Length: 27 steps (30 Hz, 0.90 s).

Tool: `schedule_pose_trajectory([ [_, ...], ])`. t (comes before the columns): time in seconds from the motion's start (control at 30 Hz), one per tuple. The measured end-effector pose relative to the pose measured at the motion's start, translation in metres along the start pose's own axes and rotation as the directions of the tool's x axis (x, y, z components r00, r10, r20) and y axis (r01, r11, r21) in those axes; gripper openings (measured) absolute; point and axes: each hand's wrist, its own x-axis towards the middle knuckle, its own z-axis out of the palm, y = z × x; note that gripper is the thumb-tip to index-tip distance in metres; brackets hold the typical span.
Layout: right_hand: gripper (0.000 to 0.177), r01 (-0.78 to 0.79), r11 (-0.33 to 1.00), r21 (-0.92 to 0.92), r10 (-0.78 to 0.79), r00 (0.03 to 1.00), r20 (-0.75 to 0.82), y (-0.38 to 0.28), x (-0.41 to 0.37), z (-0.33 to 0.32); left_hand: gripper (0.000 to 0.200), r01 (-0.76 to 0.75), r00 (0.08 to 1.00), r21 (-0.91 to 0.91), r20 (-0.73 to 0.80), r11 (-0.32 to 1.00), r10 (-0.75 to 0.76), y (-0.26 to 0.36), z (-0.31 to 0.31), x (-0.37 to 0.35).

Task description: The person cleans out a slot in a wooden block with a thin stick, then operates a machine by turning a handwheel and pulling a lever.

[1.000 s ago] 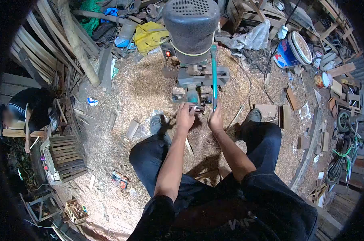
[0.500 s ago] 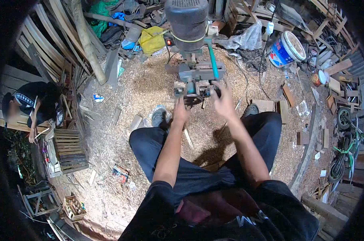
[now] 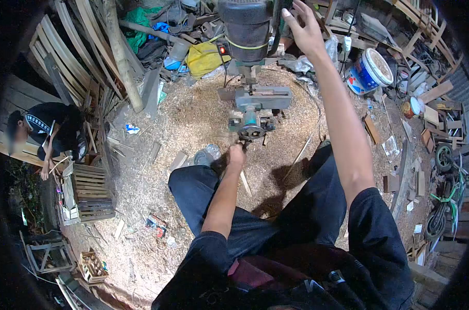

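Note:
A bench machine stands in front of me, with a dark cylindrical motor (image 3: 246, 36) above a metal vise-like table (image 3: 263, 98). Low on its front is a round handwheel (image 3: 251, 133). My left hand (image 3: 236, 155) is closed at the wheel's lower left edge, around what looks like its small crank handle; the fingers partly hide it. My right hand (image 3: 308, 32) is raised to the right of the motor, fingers spread, with nothing seen in it. Wood shavings (image 3: 193, 111) cover the floor around the machine.
Another person (image 3: 51, 129) crouches at the left beside a slatted wooden crate (image 3: 92, 191). A white-and-blue bucket (image 3: 370, 72) stands at the back right. Wood planks (image 3: 371, 129) lie along the right side, and a small bicycle (image 3: 441, 194) is beyond them. A yellow cloth (image 3: 206, 58) lies behind the machine.
My right hand has risen from beside the handwheel to motor height. The green lever that hung at the machine's right has swung up. My left hand has shifted slightly down at the wheel.

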Motion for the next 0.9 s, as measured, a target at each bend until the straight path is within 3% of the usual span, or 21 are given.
schedule_pose_trajectory([
  [0.03,0.06,-0.029,0.998,0.046,0.03,0.999,-0.019,0.001,0.003,0.0,0.021,0.013,0.999,0.021,-0.036,1.0,-0.012,0.001,-0.003,0.0],
  [0.07,0.059,-0.06,0.994,0.093,0.064,0.997,-0.033,0.001,0.005,0.002,0.02,0.048,0.997,0.042,0.051,0.998,-0.05,-0.001,-0.008,-0.004],
  [0.13,0.056,-0.087,0.962,0.258,0.106,0.992,-0.062,-0.004,0.015,0.006,0.019,0.193,0.974,0.072,0.105,0.979,-0.2,-0.015,-0.008,0.003],
  [0.2,0.054,-0.104,0.945,0.311,0.116,0.993,-0.023,-0.013,0.028,0.005,0.02,0.29,0.939,0.128,0.151,0.948,-0.308,-0.025,-0.021,0.004],
  [0.23,0.054,-0.104,0.937,0.333,0.112,0.994,-0.005,-0.017,0.038,0.002,0.023,0.317,0.923,0.168,0.171,0.933,-0.344,-0.026,-0.032,0.003],
  [0.3,0.056,-0.152,0.966,0.207,0.159,0.987,-0.02,-0.023,0.05,-0.002,0.026,0.331,0.912,0.18,0.19,0.926,-0.362,-0.034,-0.021,0.016],
  [0.37,0.062,-0.267,0.945,0.19,0.284,0.956,-0.071,-0.027,0.049,0.0,0.034,0.304,0.904,0.144,0.269,0.942,-0.332,0.014,-0.068,0.002],
  [0.4,0.075,-0.21,0.961,0.179,0.229,0.969,-0.095,-0.026,0.05,0.005,0.039,0.29,0.901,0.128,0.298,0.948,-0.316,0.033,-0.088,0.002],
  [0.5,0.081,-0.258,0.93,0.262,0.279,0.959,-0.048,-0.025,0.064,0.01,0.054,0.23,0.966,0.02,0.115,0.973,-0.23,0.024,-0.064,0.021],
  [0.53,0.082,-0.171,0.946,0.276,0.227,0.957,-0.183,-0.018,0.066,0.02,0.058,0.147,0.989,-0.043,0.032,0.988,-0.146,0.022,-0.058,0.025],
  [0.57,0.075,-0.267,0.872,0.411,0.252,0.963,0.09,-0.01,0.065,0.007,0.062,0.056,0.996,-0.1,-0.059,0.993,-0.062,0.02,-0.053,0.031],
  [0.6,0.069,-0.389,0.773,0.502,0.223,0.906,0.36,-0.005,0.057,-0.02,0.066,-0.038,0.988,-0.15,-0.152,0.988,0.015,0.019,-0.047,0.037],
  [0.67,0.054,-0.326,0.821,0.468,0.381,0.924,-0.025,-0.019,0.008,0.019,0.067,-0.171,0.98,-0.167,-0.129,0.971,0.15,0.017,-0.03,0.049],
  [0.7,0.057,-0.27,0.855,0.442,0.312,0.95,-0.024,-0.01,-0.016,0.018,0.067,-0.238,0.968,-0.173,-0.12,0.956,0.219,0.016,-0.026,0.051],
  [0.77,0.059,-0.117,0.903,0.414,0.139,0.99,-0.023,-0.001,-0.063,0.013,0.07,-0.136,0.973,-0.24,0.151,0.961,0.175,0.03,-0.04,0.045],
  [0.8,0.058,-0.025,0.911,0.411,0.037,0.999,-0.02,-0.002,-0.09,0.01,0.071,-0.183,0.973,-0.14,0.116,0.973,0.2,0.032,-0.032,0.042],
  [0.83,0.054,-0.029,0.89,0.456,0.043,0.999,-0.021,-0.006,-0.119,0.009,0.072,-0.228,0.969,-0.036,0.083,0.973,0.231,0.033,-0.026,0.041],
  [0.87,0.051,-0.029,0.866,0.499,0.047,0.999,-0.023,-0.015,-0.144,0.006,0.074,-0.189,0.975,-0.088,0.102,0.978,0.198,0.035,-0.023,0.041],
  [0.9,0.047,-0.096,0.903,0.419,0.098,0.995,0.018,-0.028,-0.163,-0.001,0.074,-0.175,0.976,-0.088,0.112,0.981,0.185,0.035,-0.022,0.04],
])
